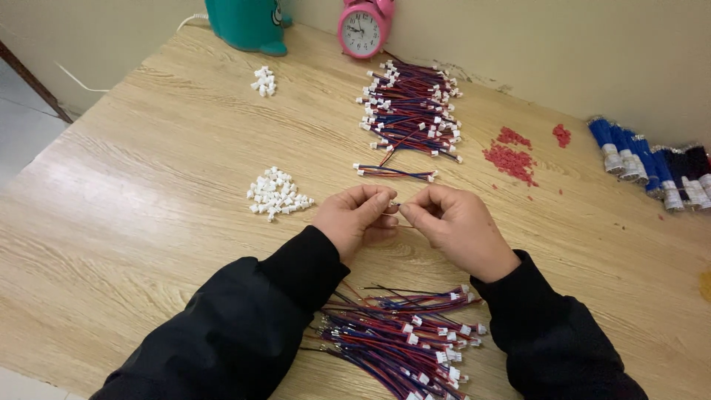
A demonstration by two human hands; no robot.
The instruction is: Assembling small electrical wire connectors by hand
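**A:** The left hand — how does it sit?

**B:** Curled, fingers folded in, thumb and forefinger pinched together on a small wire end right between the two hands. The piece is too small to make out in detail.

**A:** And the right hand?

**B:** Same sort of pinch, fingertips pressed toward the left ones, nipping the same tiny piece from the other side. Both hands hover just above the wooden table, knuckles up, black sleeves behind them.

**A:** What lies around them?

**B:** Just left of the left hand, a small heap of white plastic connectors. Just beyond the fingertips, one thin bunch of red and blue wires lies crosswise. Farther back, a big pile of finished wire leads with white plugs. Between the forearms, near the table's front edge, another pile of wires.

**A:** Anything else?

**B:** Red plastic bits scattered right of the big pile, bundles of blue and dark wires at the right edge, a second little heap of white connectors far back, a pink alarm clock and a teal object against the wall.
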